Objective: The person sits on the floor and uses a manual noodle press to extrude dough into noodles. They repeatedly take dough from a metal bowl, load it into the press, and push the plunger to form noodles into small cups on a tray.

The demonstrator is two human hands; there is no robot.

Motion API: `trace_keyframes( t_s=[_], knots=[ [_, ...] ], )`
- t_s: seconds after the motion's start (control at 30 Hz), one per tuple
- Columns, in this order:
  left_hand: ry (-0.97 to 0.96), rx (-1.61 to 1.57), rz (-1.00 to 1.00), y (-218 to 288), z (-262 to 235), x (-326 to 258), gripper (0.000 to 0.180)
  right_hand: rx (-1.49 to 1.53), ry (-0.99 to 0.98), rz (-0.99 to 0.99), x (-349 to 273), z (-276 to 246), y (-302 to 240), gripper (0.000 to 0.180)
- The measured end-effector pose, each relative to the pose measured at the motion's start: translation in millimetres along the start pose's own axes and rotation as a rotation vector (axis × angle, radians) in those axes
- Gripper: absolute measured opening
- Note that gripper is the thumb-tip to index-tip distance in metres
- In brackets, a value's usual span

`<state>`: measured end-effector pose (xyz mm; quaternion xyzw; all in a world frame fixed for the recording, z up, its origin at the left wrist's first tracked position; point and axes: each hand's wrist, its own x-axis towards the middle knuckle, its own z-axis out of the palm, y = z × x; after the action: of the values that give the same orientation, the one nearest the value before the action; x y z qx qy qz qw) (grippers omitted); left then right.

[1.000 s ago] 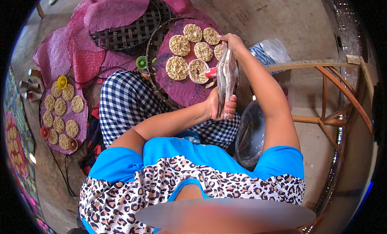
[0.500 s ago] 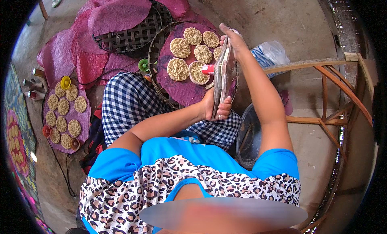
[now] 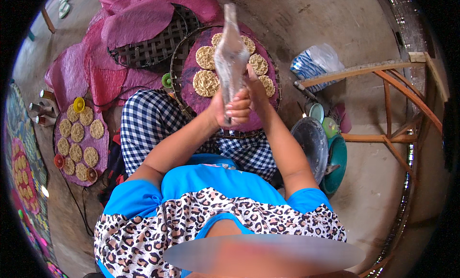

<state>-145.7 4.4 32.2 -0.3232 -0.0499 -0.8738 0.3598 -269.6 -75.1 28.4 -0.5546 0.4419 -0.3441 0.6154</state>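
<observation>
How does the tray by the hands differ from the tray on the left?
The near tray sits on the lap under both hands, its few noodle discs partly hidden by the clear bag. The left tray lies on the floor, untouched, with more discs, all in view. Both are round with purple liners.

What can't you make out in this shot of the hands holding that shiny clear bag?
- Bag contents: glare, head view.
- Right hand: mostly behind the left hand and the bag.
- Some round cakes on the woven tray: covered by the bag and hands.
- Grey pan: partly hidden by the right forearm.
</observation>
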Motion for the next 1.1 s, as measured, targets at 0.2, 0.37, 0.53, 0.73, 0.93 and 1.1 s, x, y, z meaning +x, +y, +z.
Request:
trace_keyframes(
  t_s=[0.2, 0.37, 0.53, 0.73, 0.93, 1.1],
  knots=[
    [0.113, 0.283, 0.231, 62, 45, -50, 0.029, -1.126, 0.256, -0.549, -23, 1, -1, 0.038],
    [0.11, 0.476, 0.37, 93, 76, -92, 0.034, -1.308, 0.22, -0.823, -29, 5, -5, 0.037],
    [0.086, 0.484, 0.448, 101, 74, -111, 0.032, -1.398, 0.105, -0.761, -34, 12, 1, 0.056],
    [0.102, 0.445, 0.441, 99, 64, -111, 0.032, -1.247, 0.184, -0.736, -32, -1, 7, 0.064],
    [0.114, 0.438, 0.443, 97, 64, -109, 0.032, -1.31, 0.182, -0.654, -39, 5, 8, 0.077],
    [0.102, 0.411, 0.427, 96, 62, -109, 0.032, -1.451, 0.296, -0.41, -40, 15, 11, 0.112]
  ],
)
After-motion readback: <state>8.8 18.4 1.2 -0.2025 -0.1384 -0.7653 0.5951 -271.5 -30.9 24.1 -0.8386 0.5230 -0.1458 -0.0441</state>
